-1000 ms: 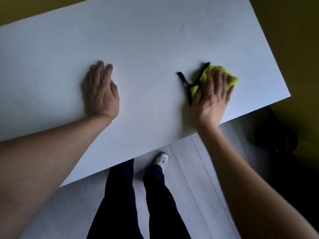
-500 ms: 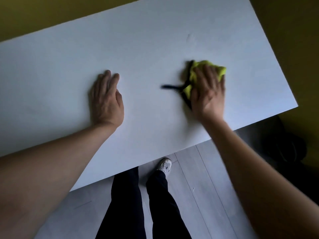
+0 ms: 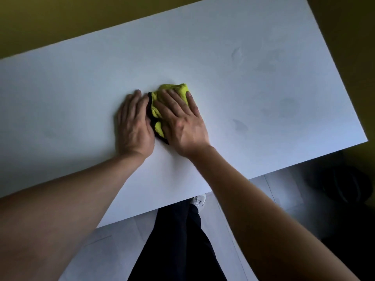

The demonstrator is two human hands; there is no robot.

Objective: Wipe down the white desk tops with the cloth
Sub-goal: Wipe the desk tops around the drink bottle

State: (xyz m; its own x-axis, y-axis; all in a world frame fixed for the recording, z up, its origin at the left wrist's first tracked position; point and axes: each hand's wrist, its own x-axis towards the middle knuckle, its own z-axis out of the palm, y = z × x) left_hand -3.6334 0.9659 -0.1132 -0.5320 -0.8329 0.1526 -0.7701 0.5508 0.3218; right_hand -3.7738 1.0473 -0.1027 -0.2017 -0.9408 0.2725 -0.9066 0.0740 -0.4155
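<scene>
cloth (image 3: pixel 171 102): bunched near the middle of the white desk top (image 3: pixel 253 37), long axis running away from me | right hand (image 3: pixel 182 120): pressed flat on cloth, fingers spread | left hand (image 3: pixel 135 122): flat on desk, touching cloth's left edge | smudges (image 3: pixel 240 125): lay to cloth's right, right hand nearer

Cloth (image 3: pixel 176 92) on desk top (image 3: pixel 243 82) (mid-surface)

text: none readable | labels: none | numbers: none
</scene>
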